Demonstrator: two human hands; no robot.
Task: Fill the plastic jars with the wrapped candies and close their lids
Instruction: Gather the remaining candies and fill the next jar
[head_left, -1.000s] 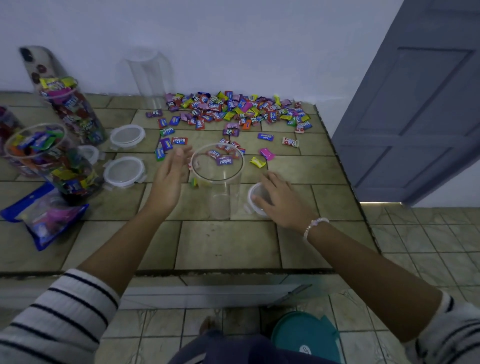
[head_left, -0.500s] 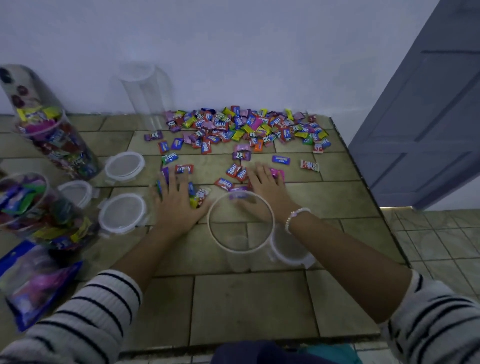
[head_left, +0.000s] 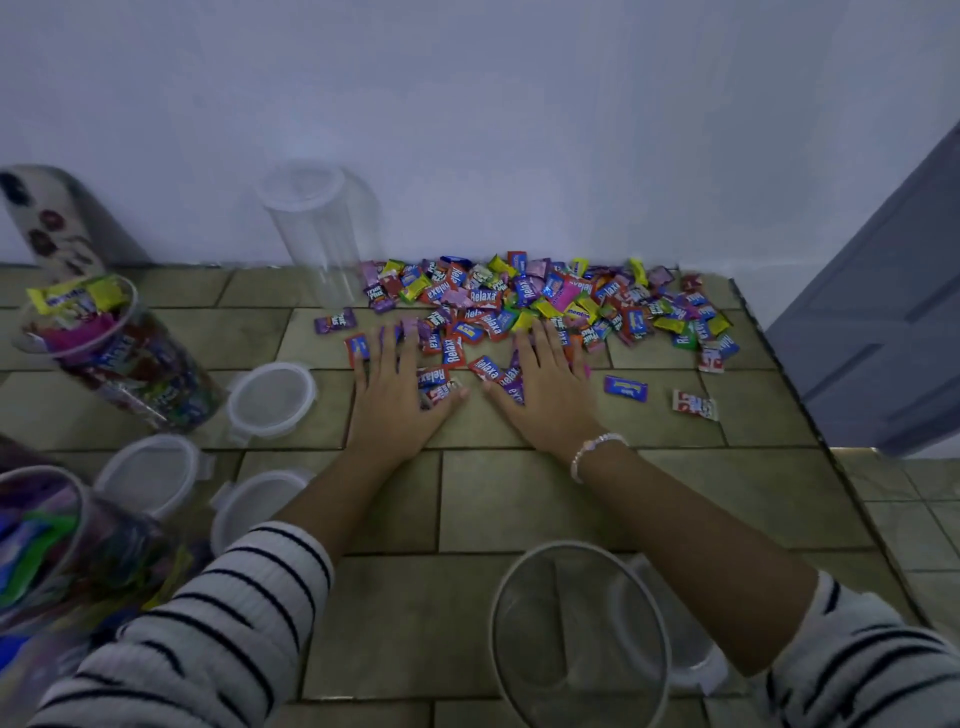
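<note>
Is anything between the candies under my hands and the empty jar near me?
Nothing visible: only bare tiled counter lies between the candies under the left hand and right hand and the open empty jar.

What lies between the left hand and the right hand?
Head view: a few wrapped candies between left hand and right hand; bare tabletop nearer the wrists.

Clear smooth plastic jar (head_left: 579, 631); glossy foil-like candy wrappers (head_left: 540, 299); matt tiled counter (head_left: 519, 499); translucent plastic lids (head_left: 271, 397).
</note>
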